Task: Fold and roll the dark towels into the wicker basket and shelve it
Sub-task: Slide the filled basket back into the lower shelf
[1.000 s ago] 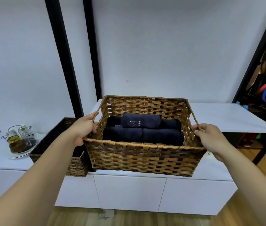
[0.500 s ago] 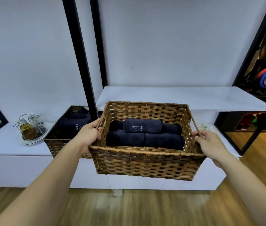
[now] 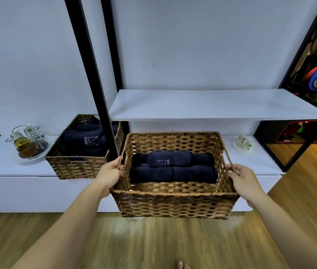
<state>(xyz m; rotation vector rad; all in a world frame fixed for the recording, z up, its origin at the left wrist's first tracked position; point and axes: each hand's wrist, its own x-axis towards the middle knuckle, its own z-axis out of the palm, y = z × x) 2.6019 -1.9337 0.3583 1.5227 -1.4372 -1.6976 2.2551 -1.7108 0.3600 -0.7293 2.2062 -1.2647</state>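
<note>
A rectangular brown wicker basket (image 3: 175, 204) sits in the lower centre of the frame, held up between two bare hands in front of a low white ledge (image 3: 11, 173). The left hand (image 3: 109, 172) is curled round the thin rope handle on the basket's left side, and the right hand (image 3: 245, 176) is curled round the matching handle on the right side, so the basket hangs between them with both forearms reaching in from the bottom corners. Inside lie rolled dark navy towels (image 3: 173, 167): two side by side along the front and one with pale stitched lettering resting on top, further rolls behind it.

Above and behind the basket, in the centre of the frame, runs a white shelf board (image 3: 212, 105) fixed between black upright posts (image 3: 87, 63). To the left, on the ledge, stands a second wicker basket (image 3: 72, 166) also filled with dark towels. Further left is a wire rack of glass bottles on a plate (image 3: 25, 144). At the right of the ledge sits a small white dish with green-patterned cups (image 3: 243, 143). Wooden flooring (image 3: 153, 241) fills the bottom.
</note>
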